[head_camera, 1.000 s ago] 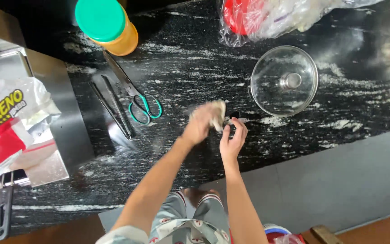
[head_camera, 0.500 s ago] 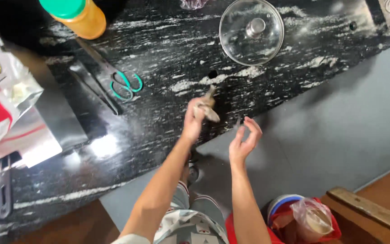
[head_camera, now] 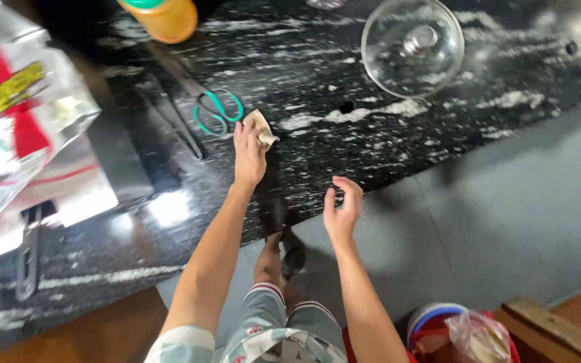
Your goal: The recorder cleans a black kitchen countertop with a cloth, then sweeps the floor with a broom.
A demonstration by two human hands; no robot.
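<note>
Now the left hand (head_camera: pixel 249 156) has come down flat on the counter (head_camera: pixel 371 148), fingers pressing a small tan cloth (head_camera: pixel 261 128) just beside the green scissors (head_camera: pixel 218 112). The right hand (head_camera: pixel 341 208) has pulled back off the counter's edge, fingers loose and apart, holding nothing

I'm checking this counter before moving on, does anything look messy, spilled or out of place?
Nothing looks spilled or broken. The left hand presses a small crumpled beige cloth onto the black white-veined stone counter, beside the green-handled scissors. A clear glass lid lies flat on the stone. The right hand hangs open and empty past the counter edge.
</note>
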